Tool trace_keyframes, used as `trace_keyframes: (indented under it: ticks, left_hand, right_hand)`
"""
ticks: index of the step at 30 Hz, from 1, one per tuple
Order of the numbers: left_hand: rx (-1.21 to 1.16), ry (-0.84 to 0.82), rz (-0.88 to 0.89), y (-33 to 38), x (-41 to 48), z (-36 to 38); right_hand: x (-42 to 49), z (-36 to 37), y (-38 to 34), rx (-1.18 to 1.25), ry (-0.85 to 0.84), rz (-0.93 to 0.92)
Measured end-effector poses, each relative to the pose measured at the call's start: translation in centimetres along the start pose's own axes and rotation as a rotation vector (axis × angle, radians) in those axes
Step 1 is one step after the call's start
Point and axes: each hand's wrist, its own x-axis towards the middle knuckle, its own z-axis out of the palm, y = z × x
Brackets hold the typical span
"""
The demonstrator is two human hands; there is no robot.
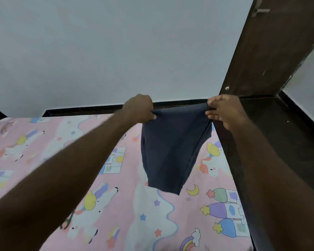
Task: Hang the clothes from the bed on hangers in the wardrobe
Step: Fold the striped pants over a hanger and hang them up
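A dark blue ribbed garment [170, 151] hangs in the air above the bed [116, 205]. My left hand [140, 109] grips its top band at the left corner. My right hand [223, 109] pinches the same band at the right corner. The band is stretched level between both hands, and the rest of the cloth hangs down to a narrow lower edge clear of the sheet. No hanger and no wardrobe are in view.
The bed has a pink sheet with unicorn, castle and rainbow prints. A pale wall [116, 51] stands behind it. A dark brown door [272, 51] with a metal handle [259, 9] is at the upper right, over dark floor [288, 133].
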Motion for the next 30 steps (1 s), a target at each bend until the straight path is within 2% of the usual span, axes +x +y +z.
trace_keyframes:
  ticks: [4, 8, 10, 14, 18, 21, 24, 26, 28, 30]
  left_hand:
    - [-0.094, 0.039, 0.062, 2.1, -3.8, 3.6]
    - [-0.402, 0.013, 0.066, 2.0, -7.2, 7.9]
    - [-0.647, 0.032, 0.031, 0.5, -8.9, 9.5]
    - [-1.017, 0.001, -0.199, -6.0, -12.6, 14.5]
    - [-1.248, -0.031, -0.508, -15.5, -16.9, 23.9]
    - [-1.206, -0.112, -0.884, -24.3, -20.7, 34.9]
    - [-0.956, -0.182, -1.172, -30.6, -25.8, 43.6]
    - [-0.868, -0.227, -1.211, -32.0, -27.6, 46.1]
    - [-0.812, -0.22, -1.112, -31.4, -27.4, 46.6]
    - [-0.784, -0.174, -0.95, -30.3, -26.0, 47.5]
  right_hand:
    - [1.3, -0.6, -0.6, -0.097, 0.014, -0.038]
    - [2.0, 2.9, -3.0, -0.151, -0.007, -0.114]
    - [2.0, 7.2, -3.8, -0.197, -0.066, -0.136]
    - [0.4, 18.8, -2.0, -0.337, -0.203, -0.151]
    - [-1.8, 32.8, 7.8, -0.494, -0.383, -0.111]
    - [-6.5, 41.8, 19.1, -0.648, -0.622, -0.016]
    - [-13.4, 44.8, 29.2, -0.75, -0.847, 0.087]
    - [-16.8, 43.7, 35.3, -0.836, -0.878, 0.168]
    - [-18.1, 41.0, 39.4, -0.939, -0.872, 0.211]
    - [-17.5, 38.5, 42.5, -1.072, -0.788, 0.166]
